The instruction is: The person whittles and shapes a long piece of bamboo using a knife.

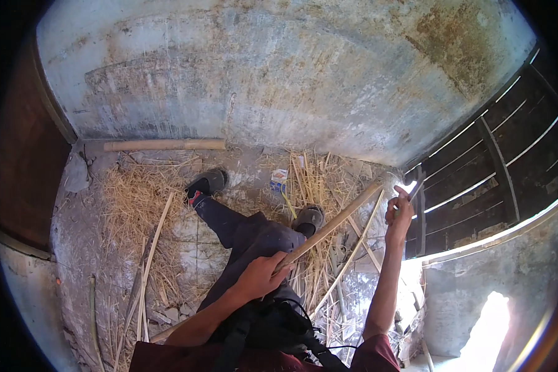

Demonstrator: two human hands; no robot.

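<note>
My left hand [260,277] is closed around a long bamboo pole [338,220], which slants up to the right across my lap. Its lower end passes under my left forearm. Off to the right, beyond the pole's far end and apart from it, my right hand [399,216] is raised with its fingers curled and one finger partly stretched. From that fist sticks out a narrow grey blade [417,188], seemingly a knife; its handle is hidden by the fingers. My legs in dark trousers [248,232] are below, one shoe [209,181] to the left and another [309,218] near the pole.
Heaps of straw-like shavings [139,201] cover the floor on both sides. A thick bamboo piece [165,145] lies along the stained wall [229,74]. Split strips [157,242] lie at the left, and a small box [279,180] sits ahead. Dark slats [496,155] stand at the right.
</note>
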